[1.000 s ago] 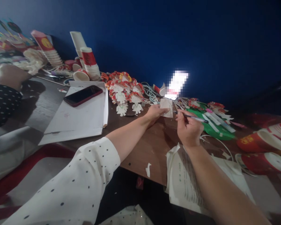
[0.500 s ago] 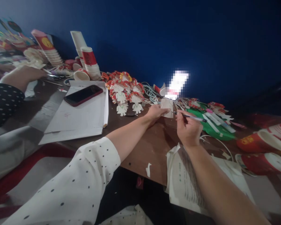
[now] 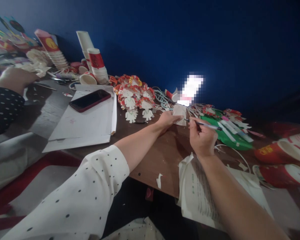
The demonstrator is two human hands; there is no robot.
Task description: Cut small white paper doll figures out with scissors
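Note:
My left hand (image 3: 168, 120) pinches a small piece of white paper (image 3: 179, 113) between thumb and fingers, just above the brown table (image 3: 150, 160). In my right hand (image 3: 202, 136) is a pen (image 3: 208, 125), its tip pointing left at the paper's right edge; whether it touches cannot be made out. Behind the paper stands a bright lit screen (image 3: 191, 88), blurred into blocks. Left of my left hand, several paper dolls (image 3: 133, 96) with red and yellow ruffled trim are gathered in a cluster. A green sheet (image 3: 237, 141) with white markers (image 3: 227, 130) lies beyond my right hand.
On the left, a dark phone (image 3: 90, 100) rests on a white paper stack (image 3: 82, 130). Stacked paper cups (image 3: 97, 66) stand behind it. Another person's hand (image 3: 15, 78) is at far left. Red cups (image 3: 280, 175) lie at right, near a printed paper bag (image 3: 197, 193).
The whole view has shifted very slightly. The other person's hand at far left has drawn a little to the left. My hands keep their hold on paper and pen.

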